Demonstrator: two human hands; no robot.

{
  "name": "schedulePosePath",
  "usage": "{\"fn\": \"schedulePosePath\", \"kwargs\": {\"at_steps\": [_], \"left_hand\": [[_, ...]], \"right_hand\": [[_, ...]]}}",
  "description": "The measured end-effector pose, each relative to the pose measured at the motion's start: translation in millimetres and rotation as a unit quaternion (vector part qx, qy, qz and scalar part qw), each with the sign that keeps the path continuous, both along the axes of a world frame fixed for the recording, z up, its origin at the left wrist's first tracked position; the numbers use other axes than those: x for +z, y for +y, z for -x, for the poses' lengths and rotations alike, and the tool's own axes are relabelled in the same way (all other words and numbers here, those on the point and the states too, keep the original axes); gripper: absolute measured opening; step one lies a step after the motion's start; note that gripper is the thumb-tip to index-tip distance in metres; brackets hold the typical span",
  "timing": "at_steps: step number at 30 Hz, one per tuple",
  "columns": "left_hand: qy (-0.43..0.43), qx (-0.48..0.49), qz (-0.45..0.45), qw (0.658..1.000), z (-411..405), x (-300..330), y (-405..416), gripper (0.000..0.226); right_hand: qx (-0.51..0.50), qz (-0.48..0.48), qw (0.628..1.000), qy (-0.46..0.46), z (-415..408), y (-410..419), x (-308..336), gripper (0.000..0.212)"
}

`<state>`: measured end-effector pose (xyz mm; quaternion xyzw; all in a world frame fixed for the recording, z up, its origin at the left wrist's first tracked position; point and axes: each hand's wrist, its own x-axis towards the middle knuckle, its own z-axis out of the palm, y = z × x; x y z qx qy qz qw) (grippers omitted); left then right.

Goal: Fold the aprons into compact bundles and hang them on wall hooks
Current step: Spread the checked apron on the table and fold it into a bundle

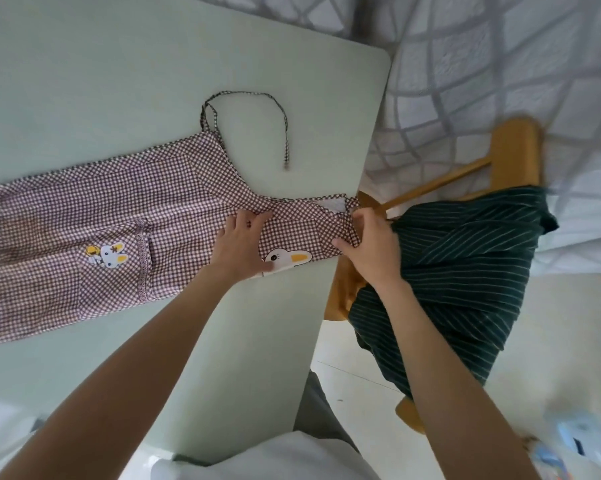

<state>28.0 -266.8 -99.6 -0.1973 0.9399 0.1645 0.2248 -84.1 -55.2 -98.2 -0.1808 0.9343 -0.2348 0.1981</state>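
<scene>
Head view, looking down: at the bottom centre of the frame sits a white shirt (292,459), with both bare forearms reaching up from the lower corners. The pale green table (119,81) fills the left and middle of the picture.

Near the centre, the left hand (243,244) lies flat on the checked apron (84,237), fingers straight and slightly spread, palm pressing the cloth just left of a rabbit picture (290,259) on the bib. Just to the right of it, at the table's right edge, the right hand (368,244) has its fingers curled round the bunched top end of the same apron, pinching the folded cloth.

The apron stretches from that edge across the table to the left border of the frame, lying mostly flat, with a smaller rabbit picture (106,256) at centre left beside a lace-trimmed pocket edge. Its thin strap (257,98) loops loose on the bare table above the hands.

Right of the table, a dark green striped apron (465,271) is draped over a wooden chair (513,150). Beyond both, across the top right, lies a white quilt with a grey grid pattern (499,64).
</scene>
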Motion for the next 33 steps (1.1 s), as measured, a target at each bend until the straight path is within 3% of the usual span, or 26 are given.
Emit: {"fn": "schedulePosePath", "kwargs": {"at_steps": [5, 8, 12, 14, 17, 22, 28, 30, 33], "left_hand": [[0.002, 0.006, -0.01, 1.0, 0.6, 1.8, -2.1, 0.096], [-0.004, 0.011, -0.008, 1.0, 1.3, 1.6, -1.2, 0.096], [-0.001, 0.008, -0.003, 1.0, 1.8, 0.4, -1.1, 0.096], [0.0, 0.006, 0.0, 1.0, 1.6, 0.0, -0.9, 0.096], [0.013, -0.002, -0.001, 1.0, -0.5, -1.4, -1.5, 0.096], [0.077, -0.075, -0.018, 0.994, 4.2, -8.1, 1.7, 0.08], [0.058, -0.077, -0.01, 0.995, 19.3, -10.3, 5.1, 0.075], [0.101, -0.048, -0.031, 0.993, 12.6, -2.8, -1.1, 0.072], [0.218, 0.073, -0.068, 0.971, -33.8, 12.2, -21.2, 0.057]], "right_hand": [[-0.017, 0.015, 0.999, -0.024, 37.4, 3.6, 7.0, 0.016], [-0.021, 0.04, 0.998, -0.035, 72.6, 2.1, 8.3, 0.019], [-0.156, 0.109, 0.982, -0.006, 101.2, -10.9, 12.3, 0.036], [-0.169, 0.126, 0.978, 0.009, 93.9, -15.2, 14.5, 0.03], [-0.091, 0.104, 0.99, 0.004, 54.9, -17.5, 5.3, 0.017], [0.082, -0.001, 0.992, 0.098, 15.5, -21.6, -23.0, 0.032], [0.062, -0.062, 0.985, 0.15, 39.7, -42.7, -24.8, 0.021], [0.053, -0.09, 0.984, 0.142, 50.5, -48.9, -18.9, 0.019], [0.065, -0.077, 0.986, 0.134, 41.3, -62.0, -1.3, 0.028]]}}
